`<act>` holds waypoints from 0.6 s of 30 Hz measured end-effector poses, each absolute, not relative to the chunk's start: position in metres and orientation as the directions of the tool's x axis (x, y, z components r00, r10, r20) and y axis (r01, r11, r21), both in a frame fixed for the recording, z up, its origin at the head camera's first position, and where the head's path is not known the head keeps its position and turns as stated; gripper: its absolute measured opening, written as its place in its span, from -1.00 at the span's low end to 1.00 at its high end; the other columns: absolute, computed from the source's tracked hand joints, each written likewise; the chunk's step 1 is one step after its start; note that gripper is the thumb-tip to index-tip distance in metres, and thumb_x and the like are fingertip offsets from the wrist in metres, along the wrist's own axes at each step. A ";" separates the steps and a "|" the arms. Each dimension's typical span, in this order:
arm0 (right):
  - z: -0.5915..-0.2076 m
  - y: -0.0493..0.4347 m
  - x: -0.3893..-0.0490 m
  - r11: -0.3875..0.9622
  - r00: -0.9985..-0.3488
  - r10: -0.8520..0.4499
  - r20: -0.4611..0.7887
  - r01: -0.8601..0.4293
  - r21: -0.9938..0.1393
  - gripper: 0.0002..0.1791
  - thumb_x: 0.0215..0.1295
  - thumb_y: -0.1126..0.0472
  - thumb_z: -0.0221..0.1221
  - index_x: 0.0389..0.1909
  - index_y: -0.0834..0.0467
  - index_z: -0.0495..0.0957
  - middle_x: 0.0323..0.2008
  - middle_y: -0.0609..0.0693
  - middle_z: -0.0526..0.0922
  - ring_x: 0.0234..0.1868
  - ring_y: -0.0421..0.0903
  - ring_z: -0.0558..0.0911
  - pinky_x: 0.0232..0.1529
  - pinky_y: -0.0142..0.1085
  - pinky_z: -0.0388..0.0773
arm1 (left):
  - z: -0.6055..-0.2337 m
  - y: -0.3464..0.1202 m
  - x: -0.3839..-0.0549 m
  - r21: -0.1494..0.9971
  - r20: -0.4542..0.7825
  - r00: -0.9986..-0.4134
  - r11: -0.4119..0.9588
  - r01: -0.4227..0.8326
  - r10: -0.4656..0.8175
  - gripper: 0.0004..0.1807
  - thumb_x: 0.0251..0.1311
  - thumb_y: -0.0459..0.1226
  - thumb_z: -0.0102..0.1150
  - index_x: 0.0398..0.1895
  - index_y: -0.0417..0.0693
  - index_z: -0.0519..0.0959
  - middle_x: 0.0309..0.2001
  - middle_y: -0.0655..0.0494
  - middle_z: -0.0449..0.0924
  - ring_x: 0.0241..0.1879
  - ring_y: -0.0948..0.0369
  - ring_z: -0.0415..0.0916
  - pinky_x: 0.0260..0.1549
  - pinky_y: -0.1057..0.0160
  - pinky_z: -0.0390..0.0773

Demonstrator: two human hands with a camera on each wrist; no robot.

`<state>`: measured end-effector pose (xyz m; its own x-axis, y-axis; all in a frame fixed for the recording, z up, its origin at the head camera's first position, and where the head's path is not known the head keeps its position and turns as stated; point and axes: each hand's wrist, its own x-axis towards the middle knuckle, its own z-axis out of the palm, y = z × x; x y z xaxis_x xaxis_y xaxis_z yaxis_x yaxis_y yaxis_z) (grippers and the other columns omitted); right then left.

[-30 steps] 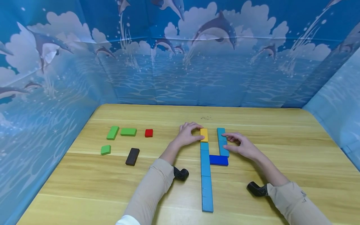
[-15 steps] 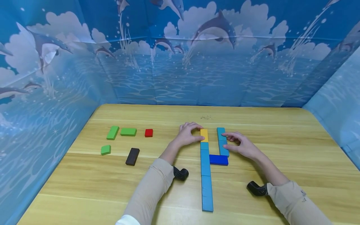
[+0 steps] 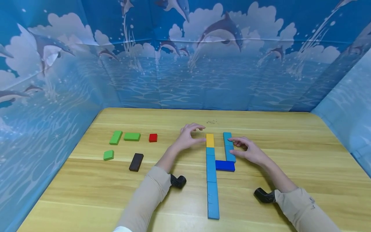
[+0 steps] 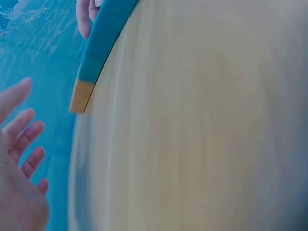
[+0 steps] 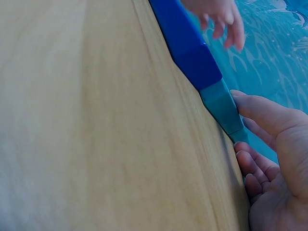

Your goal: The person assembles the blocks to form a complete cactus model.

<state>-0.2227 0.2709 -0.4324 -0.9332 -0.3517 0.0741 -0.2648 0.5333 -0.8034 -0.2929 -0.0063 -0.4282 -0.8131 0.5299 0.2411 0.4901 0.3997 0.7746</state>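
Just left of the yellow block (image 3: 210, 140), my left hand (image 3: 186, 138) hovers with fingers spread and nothing in its grasp. That block tops a long column of light blue blocks (image 3: 213, 196). A dark blue block (image 3: 224, 165) lies crosswise against the column's right side. From it, two light blue blocks (image 3: 230, 154) run away end to end. My right hand (image 3: 249, 151) rests at their right side, thumb on the nearer one and a fingertip on the farther one. In the right wrist view the thumb (image 5: 255, 106) touches the light blue block (image 5: 222, 107) beside the dark blue one.
On the left of the wooden table (image 3: 87, 193) lie green blocks (image 3: 132, 137), a red block (image 3: 153, 138) and a black block (image 3: 136, 162). A dolphin-print cloth (image 3: 179, 80) hangs behind and at the sides. Black wrist devices (image 3: 178, 182) sit at both cuffs.
My left hand has let go of the yellow block and moved a little left, its fingers spreading. The yellow block stays at the column's far end. My right hand keeps its place.
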 end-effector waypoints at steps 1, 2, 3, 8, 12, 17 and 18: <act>-0.432 0.271 -0.222 0.534 -0.933 -0.351 0.074 -0.264 -0.803 -0.48 0.21 0.22 0.18 0.18 0.28 0.35 -0.11 0.15 0.40 -0.13 0.01 0.32 -0.20 -0.37 0.31 | -0.425 -0.011 -0.292 0.772 0.253 -0.807 0.392 0.501 0.533 -0.46 0.02 -0.15 0.31 0.10 -0.11 0.46 -0.01 -0.01 0.47 0.02 0.03 0.30 0.11 -0.04 0.01; -0.432 0.271 -0.222 0.534 -0.934 -0.351 0.073 -0.263 -0.804 -0.48 0.21 0.20 0.18 0.18 0.26 0.36 -0.11 0.14 0.40 -0.13 0.01 0.32 -0.20 -0.37 0.31 | -0.420 -0.017 -0.290 0.770 0.258 -0.804 0.388 0.506 0.536 -0.46 0.02 -0.16 0.30 0.10 -0.11 0.45 -0.01 -0.04 0.47 0.02 0.00 0.30 0.09 -0.05 0.02; -0.432 0.271 -0.222 0.533 -0.934 -0.351 0.073 -0.263 -0.804 -0.48 0.21 0.19 0.18 0.18 0.25 0.36 -0.11 0.14 0.40 -0.13 0.01 0.33 -0.20 -0.37 0.31 | -0.416 -0.023 -0.288 0.769 0.262 -0.802 0.386 0.510 0.537 -0.47 0.03 -0.16 0.30 0.10 -0.10 0.45 -0.01 -0.05 0.47 0.03 -0.02 0.29 0.09 -0.05 0.02; -0.440 0.275 -0.226 0.543 -0.933 -0.349 0.082 -0.273 -0.794 -0.48 0.20 0.18 0.19 0.19 0.22 0.36 -0.11 0.11 0.41 -0.14 -0.04 0.33 -0.20 -0.38 0.31 | -0.396 -0.056 -0.275 0.758 0.258 -0.796 0.396 0.518 0.547 -0.47 0.03 -0.15 0.29 0.12 -0.03 0.45 0.02 -0.06 0.47 0.06 -0.06 0.27 0.06 -0.06 0.04; -0.428 0.268 -0.219 0.541 -0.933 -0.350 0.081 -0.272 -0.796 -0.48 0.20 0.26 0.18 0.17 0.31 0.35 -0.11 0.17 0.41 -0.14 0.00 0.32 -0.22 -0.38 0.30 | -0.389 -0.088 -0.263 0.749 0.257 -0.801 0.412 0.519 0.541 -0.45 0.03 -0.15 0.30 0.14 0.06 0.43 0.03 -0.01 0.45 0.07 -0.06 0.26 0.06 -0.06 0.07; -0.414 0.261 -0.212 0.539 -0.934 -0.350 0.074 -0.266 -0.799 -0.50 0.19 0.31 0.17 0.15 0.38 0.34 -0.13 0.24 0.40 -0.15 0.06 0.32 -0.22 -0.37 0.30 | -0.388 -0.130 -0.246 0.744 0.243 -0.823 0.446 0.498 0.514 -0.45 0.03 -0.18 0.30 0.16 0.09 0.41 0.06 0.02 0.43 0.12 -0.02 0.20 0.06 -0.14 0.07; -0.415 0.261 -0.213 0.541 -0.934 -0.351 0.074 -0.266 -0.798 -0.50 0.20 0.30 0.17 0.16 0.37 0.34 -0.13 0.23 0.40 -0.15 0.06 0.32 -0.22 -0.37 0.30 | -0.389 -0.137 -0.243 0.745 0.239 -0.828 0.451 0.492 0.508 -0.44 0.03 -0.19 0.30 0.16 0.07 0.41 0.08 0.01 0.42 0.14 -0.01 0.18 0.08 -0.17 0.05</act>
<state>-0.2131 0.2615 -0.4147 -0.9336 -0.3505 0.0740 -0.2662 0.5405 -0.7981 -0.2429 -0.1374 -0.3887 -0.8276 0.5078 0.2393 0.4921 0.4509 0.7447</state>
